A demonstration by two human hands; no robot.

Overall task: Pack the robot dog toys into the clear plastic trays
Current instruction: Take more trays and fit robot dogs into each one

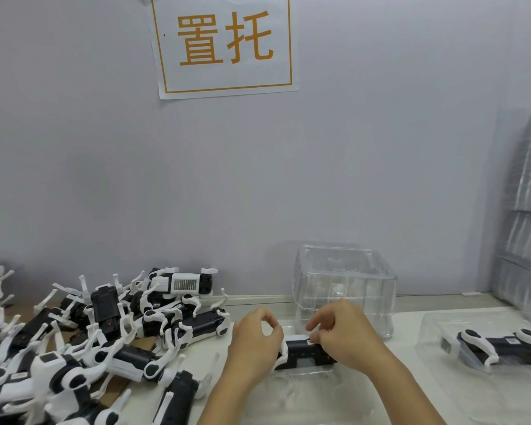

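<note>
**Head view: both hands on a toy in a tray**

Left hand (pixel 255 338) and right hand (pixel 344 335) grip one robot dog (pixel 304 352) by its ends, low in the near tray (pixel 313 391) on the desk (pixel 405 311). Loose dogs (pixel 83 342) lie heaped left.

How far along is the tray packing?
Done: one robot dog already sits in the clear tray at right.

In hand: left hand and right hand both grip a second dog over the near tray; whether it is seated is unclear.

Left: a large pile of loose dogs at left; tray stack at right.
</note>
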